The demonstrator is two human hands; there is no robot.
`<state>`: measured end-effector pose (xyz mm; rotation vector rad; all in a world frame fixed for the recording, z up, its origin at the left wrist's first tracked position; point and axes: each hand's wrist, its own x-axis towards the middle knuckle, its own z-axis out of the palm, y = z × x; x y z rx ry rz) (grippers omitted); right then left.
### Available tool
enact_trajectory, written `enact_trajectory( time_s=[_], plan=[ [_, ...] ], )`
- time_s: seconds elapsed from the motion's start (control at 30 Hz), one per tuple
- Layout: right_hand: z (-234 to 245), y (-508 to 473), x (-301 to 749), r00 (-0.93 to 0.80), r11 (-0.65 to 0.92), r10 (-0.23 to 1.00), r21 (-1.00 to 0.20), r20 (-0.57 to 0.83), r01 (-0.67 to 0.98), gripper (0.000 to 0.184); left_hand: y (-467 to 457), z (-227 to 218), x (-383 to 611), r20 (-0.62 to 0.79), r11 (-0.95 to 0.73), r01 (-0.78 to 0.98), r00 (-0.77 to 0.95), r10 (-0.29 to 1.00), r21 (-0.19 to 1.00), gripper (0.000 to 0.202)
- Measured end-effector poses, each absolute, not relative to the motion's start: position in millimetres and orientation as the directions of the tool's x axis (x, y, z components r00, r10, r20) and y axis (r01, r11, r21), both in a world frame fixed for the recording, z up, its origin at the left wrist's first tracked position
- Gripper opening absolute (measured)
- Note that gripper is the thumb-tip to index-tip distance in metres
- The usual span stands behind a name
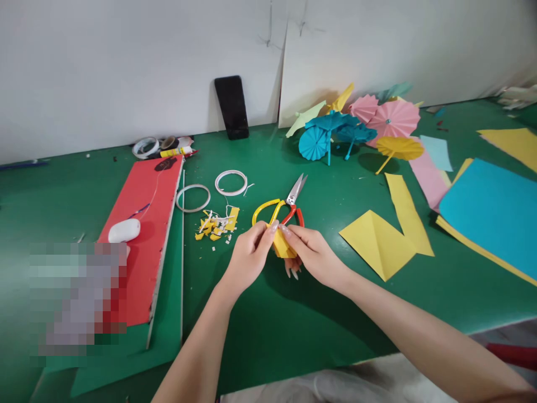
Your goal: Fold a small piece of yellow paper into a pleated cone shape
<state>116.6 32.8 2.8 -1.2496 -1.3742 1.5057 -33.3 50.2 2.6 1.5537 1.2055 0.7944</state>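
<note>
Item 1: folded yellow paper point(284, 246), one piece, between your two hands, above the table point(235, 330). Your left hand point(251, 246) pinches its left edge, thumb on top; your right hand point(312, 249) pinches the other side, thumb likewise uppermost, some fingers curled beneath.

Risks, as judged: folds may slip out of line if either pinch loosens; a stray crease or small tear may come from the thumbs pressing or pulling unevenly; the nearby scissors may get knocked if your fingers push forward.

Orientation: the visible part runs from your thumb tips back toward you, drifting slightly right. Your fingers cover its edges, so the full long axis cannot be told.

Item 2: scissors point(290, 200), yellow and red handles, just beyond your fingertips; blades slightly parted, tips pointing away and a little right. Contact with your fingers: cannot tell.

Item 3: paper scraps point(216, 226), yellow and white, beyond your left hand, to its left.

Item 4: creased yellow sheet point(380, 246), right of your right hand.

Item 5: paper parasols point(331, 126), assorted colours, well beyond your right hand.
</note>
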Motion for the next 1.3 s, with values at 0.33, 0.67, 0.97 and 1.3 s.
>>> enact_trajectory(
  time_s=[0.33,0.67,0.97,1.3],
  plan=[
    [2.7,32.8,117.5,-0.22,-0.136,0.964,-0.987,-0.151,0.085,0.036,47.4,2.8,-31.0,-0.099,-0.005,0.285,0.349,0.932,0.958,0.037],
    [5.2,35.3,120.0,-0.209,-0.134,0.965,-0.984,-0.156,0.117,0.04,47.9,3.4,-32.6,-0.1,-0.024,0.305,0.385,0.917,0.952,0.034],
    [8.9,33.7,117.3,-0.159,-0.128,0.976,-0.982,-0.149,0.14,0.044,46.0,6.2,-31.5,-0.168,0.029,0.304,0.443,0.88,0.952,0.028],
    [8.3,34.1,117.1,-0.13,-0.117,0.983,-0.985,-0.134,0.128,0.043,46.5,5.6,-31.6,-0.165,0.009,0.311,0.479,0.862,0.95,0.026]
  ],
)
